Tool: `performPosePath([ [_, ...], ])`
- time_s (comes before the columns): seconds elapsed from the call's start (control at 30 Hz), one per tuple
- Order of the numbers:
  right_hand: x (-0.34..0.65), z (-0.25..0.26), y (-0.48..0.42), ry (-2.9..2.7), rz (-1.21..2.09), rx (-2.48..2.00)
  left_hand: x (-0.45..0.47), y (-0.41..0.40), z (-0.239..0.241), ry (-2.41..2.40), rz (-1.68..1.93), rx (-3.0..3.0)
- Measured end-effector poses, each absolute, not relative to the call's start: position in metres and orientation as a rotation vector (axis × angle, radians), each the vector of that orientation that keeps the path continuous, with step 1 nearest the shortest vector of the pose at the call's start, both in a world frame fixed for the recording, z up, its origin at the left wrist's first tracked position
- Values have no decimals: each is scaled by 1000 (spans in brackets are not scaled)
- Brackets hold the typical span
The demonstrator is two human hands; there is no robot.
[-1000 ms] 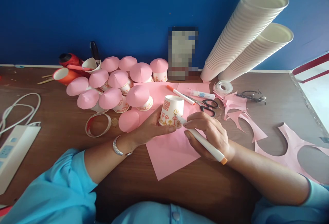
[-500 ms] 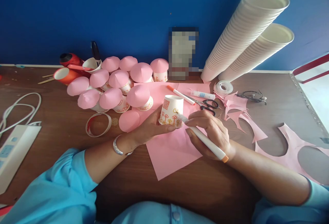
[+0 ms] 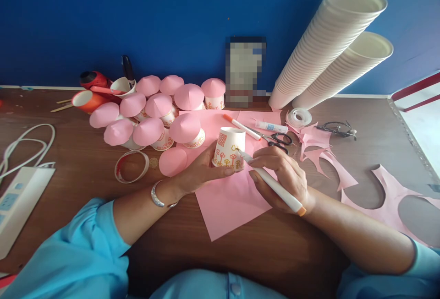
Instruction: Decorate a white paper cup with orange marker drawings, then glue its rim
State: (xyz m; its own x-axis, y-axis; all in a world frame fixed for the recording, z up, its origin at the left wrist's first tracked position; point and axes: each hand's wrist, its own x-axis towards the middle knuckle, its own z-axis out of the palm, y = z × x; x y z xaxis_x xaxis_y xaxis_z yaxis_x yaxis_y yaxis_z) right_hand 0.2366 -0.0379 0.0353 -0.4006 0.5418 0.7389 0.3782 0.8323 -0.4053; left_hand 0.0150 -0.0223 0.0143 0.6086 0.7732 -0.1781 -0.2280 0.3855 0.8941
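Observation:
My left hand (image 3: 201,171) is wrapped round a small white paper cup (image 3: 229,149) drawn with orange shapes, held upside down and tilted over a pink paper sheet (image 3: 228,200). My right hand (image 3: 283,177) grips a white marker with an orange end (image 3: 275,188), its tip touching the cup's side. A pink paper circle (image 3: 172,161) lies just left of the cup.
Several pink-capped cups (image 3: 154,113) cluster at the back left. Two slanted stacks of white cups (image 3: 330,47) lean at the back right. Scissors (image 3: 278,141), a glue stick (image 3: 271,127), an orange pen (image 3: 240,126), tape rolls (image 3: 131,166), pink offcuts (image 3: 388,193) and a power strip (image 3: 19,203) lie around.
The marker tip has crept slightly up the cup's side. Both hands and the cup have otherwise stayed in place.

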Motion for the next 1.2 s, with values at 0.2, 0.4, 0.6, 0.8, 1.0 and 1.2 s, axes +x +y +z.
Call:
performPosePath([
  [0.2,236,34,-38,-2041,215,-697,14,-22,14,657,708,1000],
  [0.4,238,35,-38,-2019,229,-704,13,-23,9,650,694,973],
  [0.6,239,29,-35,-1900,274,-659,12,-23,8,673,694,994],
  [0.8,239,17,-30,-1870,444,-727,15,-23,11,643,715,943],
  [1.0,238,10,-22,-1938,522,-760,13,-23,8,591,752,859],
  [1.2,236,9,-21,-2014,497,-727,7,-23,-1,540,673,889],
])
